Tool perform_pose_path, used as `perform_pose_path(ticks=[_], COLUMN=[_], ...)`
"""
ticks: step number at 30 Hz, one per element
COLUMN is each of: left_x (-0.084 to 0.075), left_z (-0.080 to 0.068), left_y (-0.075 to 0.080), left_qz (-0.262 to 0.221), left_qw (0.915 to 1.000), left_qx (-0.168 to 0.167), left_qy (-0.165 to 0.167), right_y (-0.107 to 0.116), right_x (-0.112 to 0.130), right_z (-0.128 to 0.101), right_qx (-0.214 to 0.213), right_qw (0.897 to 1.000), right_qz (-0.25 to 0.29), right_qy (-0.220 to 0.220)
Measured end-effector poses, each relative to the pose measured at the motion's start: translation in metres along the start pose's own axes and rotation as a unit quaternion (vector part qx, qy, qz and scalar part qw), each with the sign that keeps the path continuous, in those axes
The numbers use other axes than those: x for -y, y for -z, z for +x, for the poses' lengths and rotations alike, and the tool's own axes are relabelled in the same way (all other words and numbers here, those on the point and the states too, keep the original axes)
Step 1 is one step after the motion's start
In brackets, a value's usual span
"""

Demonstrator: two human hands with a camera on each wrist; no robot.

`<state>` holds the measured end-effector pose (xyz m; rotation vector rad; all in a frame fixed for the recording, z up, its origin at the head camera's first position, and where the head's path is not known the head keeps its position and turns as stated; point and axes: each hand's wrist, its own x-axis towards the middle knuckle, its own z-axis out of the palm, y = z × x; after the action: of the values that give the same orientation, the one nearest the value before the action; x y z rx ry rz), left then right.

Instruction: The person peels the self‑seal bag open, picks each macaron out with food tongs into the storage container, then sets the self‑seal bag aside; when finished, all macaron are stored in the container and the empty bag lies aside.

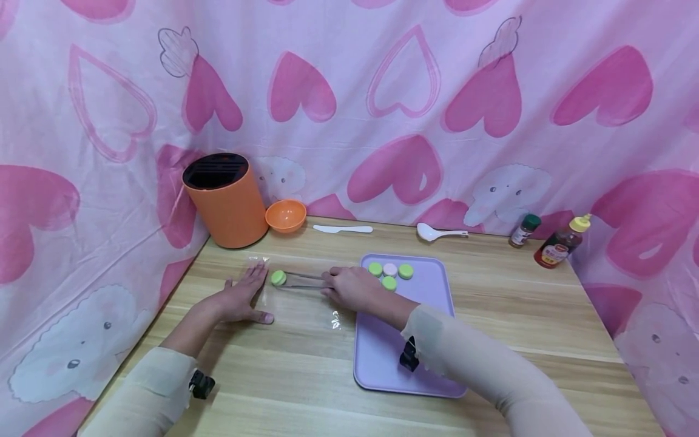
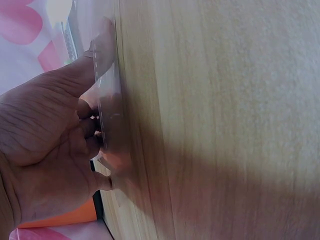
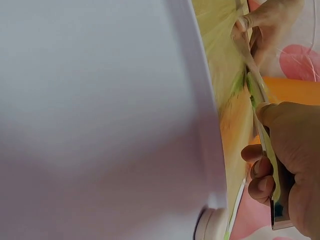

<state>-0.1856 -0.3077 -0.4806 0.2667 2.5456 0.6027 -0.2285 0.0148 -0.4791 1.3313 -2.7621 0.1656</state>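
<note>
Near edge: bare wooden table (image 1: 306, 376) in front of both arms, open to a hand from the front.
Left side: orange holder (image 1: 226, 199) and orange bowl (image 1: 286, 215) stand at the back left corner, close under the curtain (image 1: 82, 182).
Middle: left hand (image 1: 243, 298) flat on a clear bag (image 1: 297, 297); right hand (image 1: 355, 287) with tongs (image 1: 303, 280) and a green cake (image 1: 278, 277) lie across the way between the hands.
Tray: purple tray (image 1: 431, 291) takes the centre right; four cakes (image 1: 390, 274) crowd its far left corner.
Back row: white knife (image 1: 343, 229) and white spoon (image 1: 439, 232) lie along the curtain.
Right side: open wood between the tray and two bottles (image 1: 546, 240) at the far right corner.
</note>
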Motion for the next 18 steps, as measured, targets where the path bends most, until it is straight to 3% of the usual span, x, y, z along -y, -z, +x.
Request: perform_pose_path(ticks=[18], left_x=[0.0], left_z=[0.0], left_y=[0.001], left_qz=[0.002], left_qw=[0.9999], left_qx=[0.01], left_qy=[0.007], right_y=[0.013], right_x=[-0.037], right_z=[-0.051], right_qx=[-0.035], right_qw=[0.999], right_qz=[0.016], right_qy=[-0.02])
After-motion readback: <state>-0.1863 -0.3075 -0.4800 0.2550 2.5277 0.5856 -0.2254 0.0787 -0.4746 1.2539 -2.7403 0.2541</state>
